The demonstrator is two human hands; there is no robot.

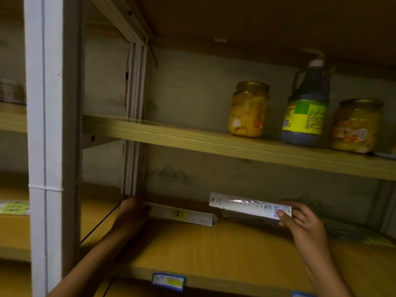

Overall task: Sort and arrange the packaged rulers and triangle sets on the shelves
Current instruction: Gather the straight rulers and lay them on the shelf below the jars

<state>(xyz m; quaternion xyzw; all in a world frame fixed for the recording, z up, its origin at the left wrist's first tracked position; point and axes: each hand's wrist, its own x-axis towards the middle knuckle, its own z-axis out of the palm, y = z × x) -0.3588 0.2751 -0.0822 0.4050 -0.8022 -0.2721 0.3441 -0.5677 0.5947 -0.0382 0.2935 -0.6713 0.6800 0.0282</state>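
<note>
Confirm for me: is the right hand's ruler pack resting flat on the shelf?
No: the right hand pinches the ruler pack by one end, raised above the lower shelf.

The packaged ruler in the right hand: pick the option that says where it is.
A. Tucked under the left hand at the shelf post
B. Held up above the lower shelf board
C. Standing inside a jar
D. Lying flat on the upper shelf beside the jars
B: the right hand pinches the packaged ruler by its right end, holding it clear of the lower shelf, well below the jars.
</note>
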